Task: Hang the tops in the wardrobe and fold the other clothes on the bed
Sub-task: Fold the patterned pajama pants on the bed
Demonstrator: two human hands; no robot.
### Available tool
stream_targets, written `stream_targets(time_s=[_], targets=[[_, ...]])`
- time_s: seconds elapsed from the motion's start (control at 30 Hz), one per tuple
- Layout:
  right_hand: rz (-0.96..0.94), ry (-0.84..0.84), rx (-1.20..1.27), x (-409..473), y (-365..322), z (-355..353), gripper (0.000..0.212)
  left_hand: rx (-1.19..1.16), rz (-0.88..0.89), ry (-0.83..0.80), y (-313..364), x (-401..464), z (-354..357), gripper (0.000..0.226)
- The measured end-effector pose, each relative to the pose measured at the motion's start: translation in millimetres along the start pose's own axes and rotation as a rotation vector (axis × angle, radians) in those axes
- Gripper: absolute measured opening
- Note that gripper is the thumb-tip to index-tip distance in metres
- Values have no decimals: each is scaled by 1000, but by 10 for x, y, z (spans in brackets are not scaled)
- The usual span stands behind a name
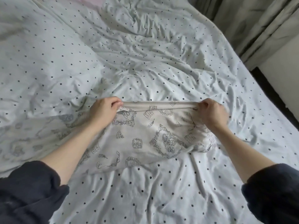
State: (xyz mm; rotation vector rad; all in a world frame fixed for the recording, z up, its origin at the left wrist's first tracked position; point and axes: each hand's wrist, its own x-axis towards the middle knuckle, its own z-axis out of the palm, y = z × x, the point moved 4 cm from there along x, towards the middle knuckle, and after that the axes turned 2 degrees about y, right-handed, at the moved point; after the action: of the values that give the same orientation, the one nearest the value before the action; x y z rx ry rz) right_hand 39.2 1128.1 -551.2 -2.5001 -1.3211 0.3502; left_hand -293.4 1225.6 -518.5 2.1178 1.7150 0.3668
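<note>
You pinched the printed garment (145, 136) by its waistband, left hand (103, 110) and right hand (212, 113) at either end, stretching it flat over the dotted bed sheet (161, 191), seemingly for folding.

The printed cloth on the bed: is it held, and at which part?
Yes. The left hand and right hand pinch the printed cloth at its far edge, one at each end.

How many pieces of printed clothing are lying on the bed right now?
1 for certain: the printed garment on the polka-dot bed sheet, its top edge pinched by the left hand and right hand. Similar printed fabric spreads leftward; whether it is a second piece is unclear.
</note>
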Motion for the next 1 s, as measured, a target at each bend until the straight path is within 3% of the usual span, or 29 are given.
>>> stream_targets(time_s=[0.13,0.27,0.43,0.6,0.73,0.83,1.0], targets=[[88,-82,-86,-9,33,185,28,100,24,-8,53,20,143,18],[50,-24,-134,-118,-169,175,38,42,80,0,-25,-105,106,21],[-248,-24,-157,-514,-780,284,51,102,49,79,-433,-497,-103,23],[-561,-125,-79,-1101,-1648,581,45,93,-125,85,-998,-1031,-313,22],[-820,-179,-93,-1620,-2354,803,45,300,-214,102,-1348,-1516,-503,41],[-950,-222,-177,-1881,-2718,963,47,331,-229,110,-1539,-1774,-595,49],[-1081,-226,-338,-2260,-3162,1275,49,276,-199,26,-2029,-2149,-739,26]])
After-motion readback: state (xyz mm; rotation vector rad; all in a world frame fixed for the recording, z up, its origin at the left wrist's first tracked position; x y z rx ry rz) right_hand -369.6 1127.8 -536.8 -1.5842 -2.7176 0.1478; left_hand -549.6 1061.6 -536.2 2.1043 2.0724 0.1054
